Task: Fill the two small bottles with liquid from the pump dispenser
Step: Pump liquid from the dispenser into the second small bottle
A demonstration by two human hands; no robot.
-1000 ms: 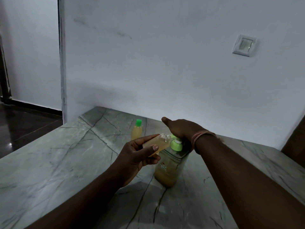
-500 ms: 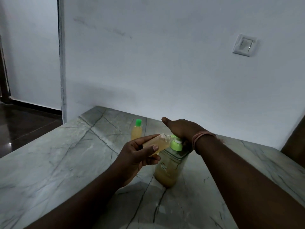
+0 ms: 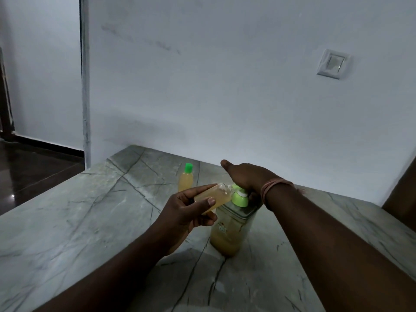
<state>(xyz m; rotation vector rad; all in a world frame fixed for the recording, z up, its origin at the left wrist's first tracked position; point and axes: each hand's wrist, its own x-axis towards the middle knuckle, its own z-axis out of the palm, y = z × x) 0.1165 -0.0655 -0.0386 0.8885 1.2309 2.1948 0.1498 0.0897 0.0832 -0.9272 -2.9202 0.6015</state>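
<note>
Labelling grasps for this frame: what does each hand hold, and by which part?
Left hand grips the uncapped small bottle round its body, mouth tilted to the spout. Right hand holds nothing; it presses flat on the pump dispenser head.

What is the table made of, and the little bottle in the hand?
The table looks like polished stone, maybe marble: grey with dark veins and a soft shine. The little bottle looks like clear plastic, since the yellow liquid shows through.
</note>
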